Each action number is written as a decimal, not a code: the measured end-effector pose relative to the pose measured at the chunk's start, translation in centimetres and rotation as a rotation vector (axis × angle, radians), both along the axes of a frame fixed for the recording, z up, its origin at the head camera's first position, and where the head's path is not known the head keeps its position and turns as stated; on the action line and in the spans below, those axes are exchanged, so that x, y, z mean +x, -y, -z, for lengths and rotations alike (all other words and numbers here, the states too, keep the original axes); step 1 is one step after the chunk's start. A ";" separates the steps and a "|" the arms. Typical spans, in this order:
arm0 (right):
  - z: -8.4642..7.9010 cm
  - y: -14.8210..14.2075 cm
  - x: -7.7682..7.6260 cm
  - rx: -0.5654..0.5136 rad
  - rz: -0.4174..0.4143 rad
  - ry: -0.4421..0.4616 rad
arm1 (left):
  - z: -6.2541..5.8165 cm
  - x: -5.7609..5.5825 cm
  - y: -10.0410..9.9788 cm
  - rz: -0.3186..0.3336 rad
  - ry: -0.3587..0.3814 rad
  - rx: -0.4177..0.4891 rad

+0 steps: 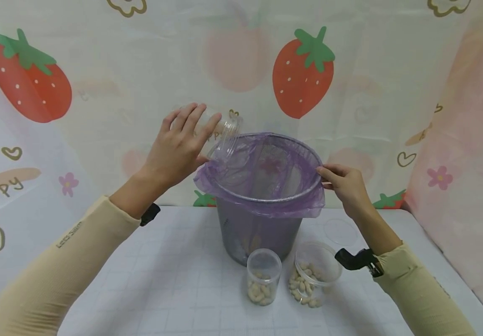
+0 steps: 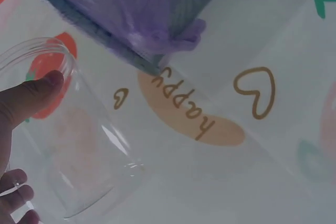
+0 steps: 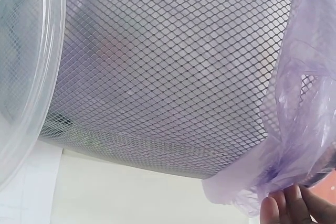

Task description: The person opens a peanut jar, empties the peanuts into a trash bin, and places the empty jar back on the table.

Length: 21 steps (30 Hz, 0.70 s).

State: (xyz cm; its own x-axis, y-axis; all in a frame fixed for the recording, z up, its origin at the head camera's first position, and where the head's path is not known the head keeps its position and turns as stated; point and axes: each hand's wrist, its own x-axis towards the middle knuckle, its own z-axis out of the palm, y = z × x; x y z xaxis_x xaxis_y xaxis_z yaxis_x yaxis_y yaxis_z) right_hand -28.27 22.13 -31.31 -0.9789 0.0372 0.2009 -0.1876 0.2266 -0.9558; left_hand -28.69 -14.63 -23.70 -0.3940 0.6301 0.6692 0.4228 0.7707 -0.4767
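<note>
The left forearm (image 1: 79,259) slanted upward, the left hand (image 1: 176,144) higher than the right hand (image 1: 346,186). The left fingers (image 1: 190,119) were spread and curved in a grip, the thumb (image 2: 31,98) opposed. The right forearm (image 1: 422,287) angled inward, the right fingers (image 3: 295,205) bent in a pinch.

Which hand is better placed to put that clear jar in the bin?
Probably the left hand: it holds the clear jar tilted near the bin; the right hand holds the purple bag at its opposite edge.
</note>
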 end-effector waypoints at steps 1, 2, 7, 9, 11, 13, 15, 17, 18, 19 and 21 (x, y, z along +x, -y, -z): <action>0.0 0.0 0.0 0.000 0.002 0.001 | 0.0 0.1 0.0 0.006 0.021 0.029; 0.0 0.0 0.0 -0.001 0.002 0.002 | 0.0 0.2 0.1 0.009 0.042 0.056; 0.0 -0.1 0.1 -0.005 -0.002 0.003 | 0.2 0.9 0.5 0.011 0.119 0.154; 0.0 -0.1 0.1 -0.008 -0.006 0.004 | 0.4 1.2 0.7 0.010 0.133 0.186; 0.0 -0.1 0.2 -0.008 -0.007 0.006 | 0.5 1.6 0.9 0.015 0.149 0.225; 0.0 -0.1 0.2 -0.005 -0.008 0.007 | 0.6 2.0 1.1 0.032 0.176 0.280; 0.0 -0.1 0.2 -0.001 -0.006 0.008 | 0.7 2.4 1.3 0.049 0.208 0.337; 0.0 -0.1 0.2 -0.001 -0.004 0.006 | 1.0 2.8 1.6 0.060 0.233 0.390; 0.0 -0.1 0.2 -0.001 -0.003 0.005 | 1.1 3.0 1.8 0.063 0.242 0.414; 0.0 -0.1 0.1 -0.002 -0.004 0.005 | 1.3 3.1 2.0 0.066 0.250 0.439; 0.0 -0.1 0.1 -0.005 -0.002 0.004 | 1.6 3.5 2.3 0.070 0.264 0.480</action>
